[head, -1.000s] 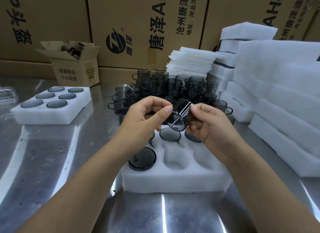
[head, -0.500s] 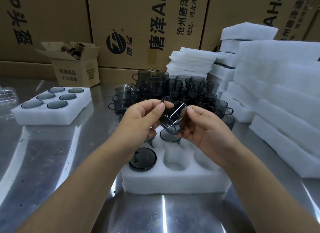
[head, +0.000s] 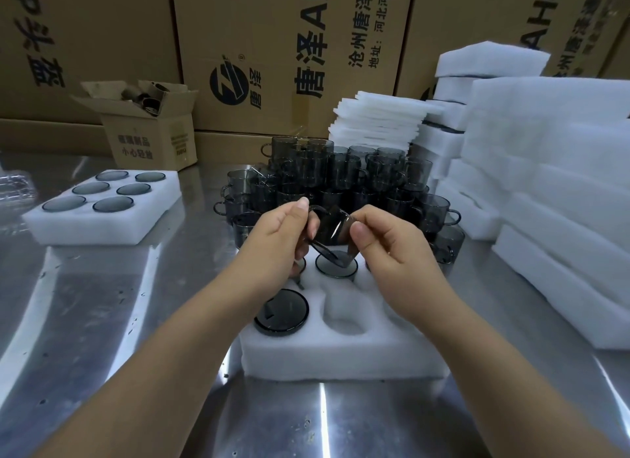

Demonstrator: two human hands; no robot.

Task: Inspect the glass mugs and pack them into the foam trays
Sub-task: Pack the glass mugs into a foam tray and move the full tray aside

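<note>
My left hand (head: 272, 246) and my right hand (head: 392, 249) together hold one smoky grey glass mug (head: 332, 232), tilted, above the far row of the near foam tray (head: 341, 358). That tray holds upside-down mugs: one at the near left (head: 281, 312) and one in the far middle (head: 335, 268); other far pockets are hidden by my hands. The near middle pocket (head: 344, 317) is bare foam. A cluster of loose mugs (head: 341, 181) stands behind the tray.
A filled foam tray (head: 102, 215) with several mugs lies at the left. Stacks of foam blocks (head: 552, 191) fill the right side, foam sheets (head: 378, 123) the back. A small open carton (head: 150, 130) stands before large cartons (head: 272, 48). The table is shiny metal (head: 102, 321).
Both hands have lowered and turned the mug, from its base facing me to a tilt over the tray's far row.
</note>
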